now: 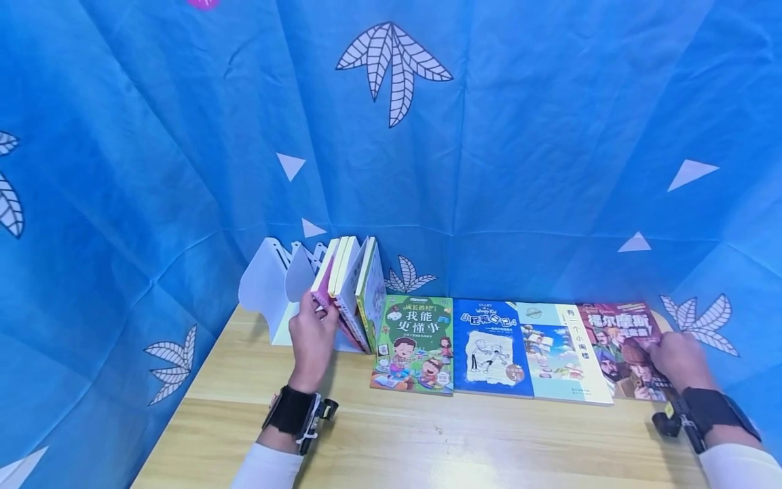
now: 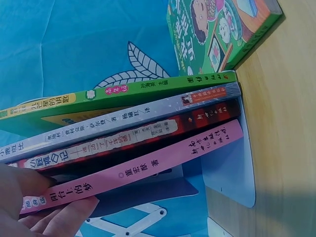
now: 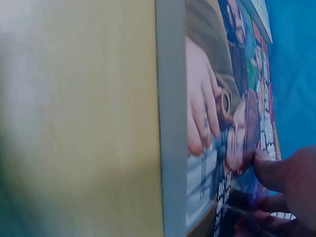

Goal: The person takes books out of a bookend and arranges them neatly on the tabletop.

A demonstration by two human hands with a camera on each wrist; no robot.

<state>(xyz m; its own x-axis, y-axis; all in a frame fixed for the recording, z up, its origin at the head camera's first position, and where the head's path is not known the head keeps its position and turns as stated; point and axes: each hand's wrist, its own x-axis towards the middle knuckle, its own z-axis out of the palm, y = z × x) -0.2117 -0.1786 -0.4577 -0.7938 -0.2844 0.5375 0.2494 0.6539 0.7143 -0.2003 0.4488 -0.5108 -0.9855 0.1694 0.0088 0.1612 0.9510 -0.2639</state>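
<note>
My left hand (image 1: pixel 313 339) pinches the spine of a pink book (image 2: pixel 143 170) between thumb and fingers. That book stands upright at the left of a row in a white book rack (image 1: pixel 263 282). Beside it stand a dark red book (image 2: pixel 148 140), a pale blue book (image 2: pixel 133 121) and a green-spined book (image 2: pixel 163 81). At the far right, my right hand (image 1: pixel 681 363) holds the right side of a dark red detective book (image 1: pixel 617 346) lying flat, with the thumb (image 3: pixel 271 170) on its cover and the other fingers at its edge.
Left to right, a green book (image 1: pixel 415 346), a blue book (image 1: pixel 491 350) and a white-and-blue book (image 1: pixel 559 353) lie face up between my hands. They rest along the back of the wooden table (image 1: pixel 440 441). A blue curtain (image 1: pixel 525 149) hangs close behind.
</note>
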